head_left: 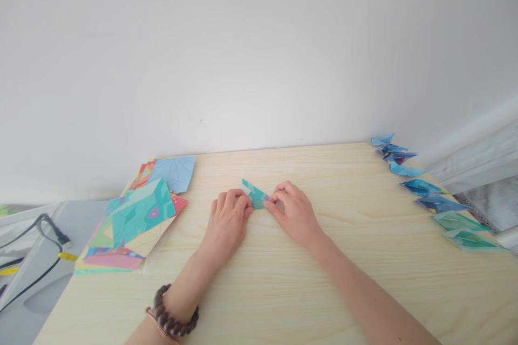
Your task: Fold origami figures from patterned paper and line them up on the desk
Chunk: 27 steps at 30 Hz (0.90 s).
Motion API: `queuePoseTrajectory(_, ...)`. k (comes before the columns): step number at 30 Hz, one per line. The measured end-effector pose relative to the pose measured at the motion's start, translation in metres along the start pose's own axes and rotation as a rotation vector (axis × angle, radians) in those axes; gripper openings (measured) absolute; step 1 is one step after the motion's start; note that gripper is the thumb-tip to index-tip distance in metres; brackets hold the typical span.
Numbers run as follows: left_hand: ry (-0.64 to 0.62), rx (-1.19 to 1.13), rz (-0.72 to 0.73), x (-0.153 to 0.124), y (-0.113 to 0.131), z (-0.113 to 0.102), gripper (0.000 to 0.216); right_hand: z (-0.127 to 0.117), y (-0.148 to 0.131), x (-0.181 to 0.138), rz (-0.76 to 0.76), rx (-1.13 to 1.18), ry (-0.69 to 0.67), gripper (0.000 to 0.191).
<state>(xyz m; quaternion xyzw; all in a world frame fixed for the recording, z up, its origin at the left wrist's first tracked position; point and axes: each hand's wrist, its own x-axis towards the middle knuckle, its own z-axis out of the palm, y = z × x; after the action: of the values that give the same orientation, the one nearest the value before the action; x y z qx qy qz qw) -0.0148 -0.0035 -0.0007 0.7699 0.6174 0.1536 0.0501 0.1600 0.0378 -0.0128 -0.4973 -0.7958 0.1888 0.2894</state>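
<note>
A small piece of folded teal origami paper [256, 195] with a pale strip and a purple patch lies at the middle of the wooden table [307, 291]. On its left edge, my left hand [229, 213] has its fingers curled and pinched, with a dark bead bracelet on the wrist. The fingertips of my right hand [293, 210] pinch the paper's right corner. Parts of the paper are hidden under the fingers of both hands.
Patterned paper sheets [141, 213] lie in a loose pile at the table's left. Several folded blue and green paper pieces [421, 188] line the right edge. A white wall [259, 54] rises behind. Black cables [52, 232] lie on a grey surface at far left.
</note>
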Motion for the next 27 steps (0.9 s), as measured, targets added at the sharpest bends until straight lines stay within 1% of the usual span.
queuePoseTrajectory(3, -0.011, -0.035, -0.009, 0.000, 0.000, -0.001, 0.013, 0.000, -0.001, 0.000, 0.014, -0.001, 0.013, 0.018)
queuePoseTrajectory(7, -0.003, -0.066, -0.023, 0.001, 0.000, -0.001, 0.013, -0.003, -0.002, -0.001, -0.027, 0.010, -0.005, 0.018)
queuePoseTrajectory(10, -0.004, -0.074, -0.026, 0.001, 0.001, -0.002, 0.013, -0.003, -0.001, -0.002, -0.046, -0.024, -0.011, 0.017)
queuePoseTrajectory(17, -0.020, -0.075, -0.044, 0.000, 0.003, -0.006, 0.014, 0.004, -0.006, -0.001, 0.027, -0.083, 0.020, 0.021)
queuePoseTrajectory(27, 0.059, -0.141, 0.002, 0.002, -0.001, -0.003, 0.014, 0.008, -0.011, 0.000, 0.064, -0.152, 0.055, 0.021)
